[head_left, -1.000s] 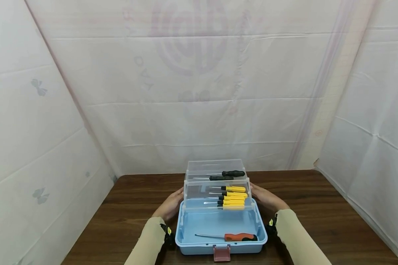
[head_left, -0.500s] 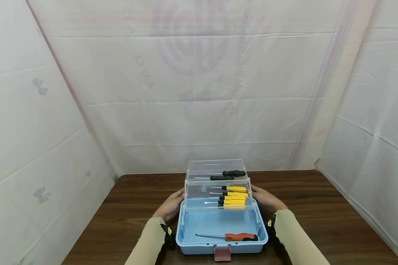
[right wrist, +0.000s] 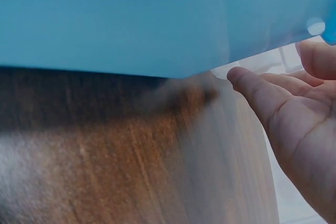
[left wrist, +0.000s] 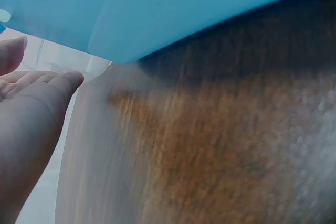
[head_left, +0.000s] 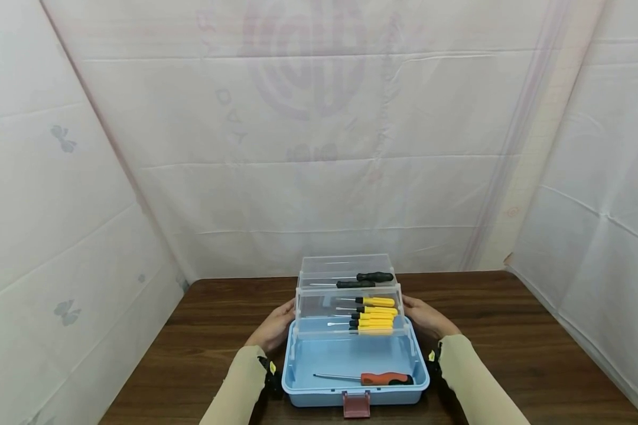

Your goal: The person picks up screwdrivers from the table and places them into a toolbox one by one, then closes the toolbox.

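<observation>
A light blue toolbox (head_left: pixel 345 398) stands unfolded on the table, its clear tiered trays (head_left: pixel 319 304) raised at the back. Several yellow-handled screwdrivers (head_left: pixel 374 317) lie in the lower tray, with two dark-handled screwdrivers (head_left: pixel 374 276) in the upper one. An orange-and-black screwdriver (head_left: pixel 385 379) lies in the blue base. My left hand (head_left: pixel 273 327) is at the rear left side of the box, fingertips right at the tray's edge. On the opposite side, my right hand (head_left: pixel 427 317) mirrors it. Both wrist views show extended fingers reaching along the box's blue wall toward its back.
The dark wooden table (head_left: pixel 191 354) extends around the box, its far edge just behind the trays. White sheeting (head_left: pixel 319 195) encloses the back and both sides. A pink latch (head_left: pixel 356 405) hangs down at the box's front.
</observation>
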